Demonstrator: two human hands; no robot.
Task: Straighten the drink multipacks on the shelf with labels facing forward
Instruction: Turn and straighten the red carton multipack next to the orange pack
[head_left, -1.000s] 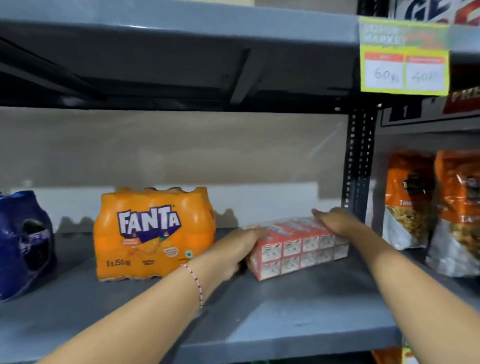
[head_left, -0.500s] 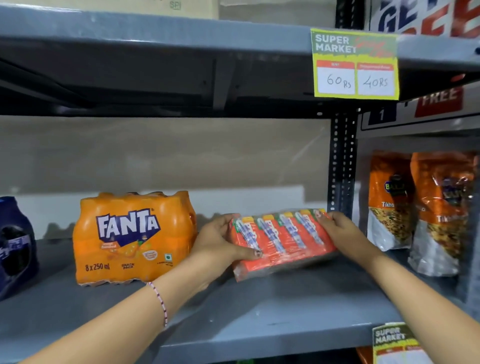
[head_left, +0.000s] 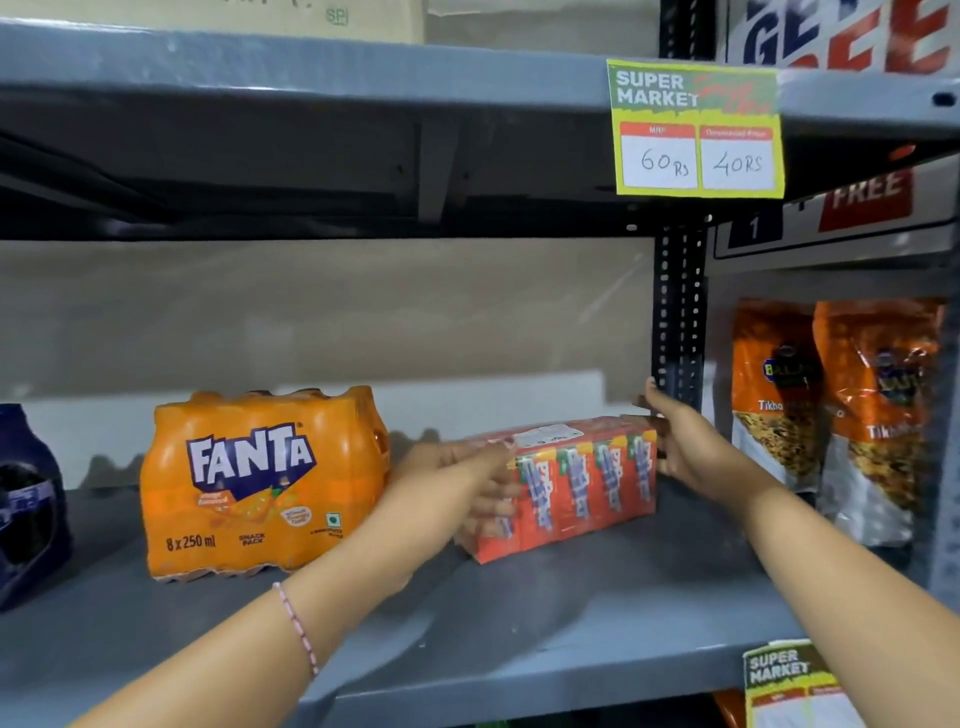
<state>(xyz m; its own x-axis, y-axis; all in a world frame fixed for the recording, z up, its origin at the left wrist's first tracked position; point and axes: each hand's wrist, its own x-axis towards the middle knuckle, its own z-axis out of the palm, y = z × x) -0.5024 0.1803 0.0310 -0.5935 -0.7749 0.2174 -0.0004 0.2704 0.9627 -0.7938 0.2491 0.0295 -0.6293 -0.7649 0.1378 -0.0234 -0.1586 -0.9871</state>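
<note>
A red shrink-wrapped multipack of juice cartons (head_left: 582, 480) stands upright on the grey shelf (head_left: 519, 639), its printed fronts facing me. My left hand (head_left: 462, 478) grips its left end, and my right hand (head_left: 685, 447) is pressed flat against its right end. To the left stands an orange Fanta multipack (head_left: 265, 483), label forward, not touched by either hand. A dark blue multipack (head_left: 28, 509) sits at the far left edge, partly cut off by the frame.
A black perforated upright (head_left: 678, 312) rises just behind my right hand. Orange snack bags (head_left: 836, 410) stand in the bay to the right. A shelf above carries a yellow price tag (head_left: 696, 130). Another tag (head_left: 784, 680) hangs on the front edge.
The juice pack lay flat on the shelf, was tilted up between both hands, and now stands upright with its fronts facing forward.
</note>
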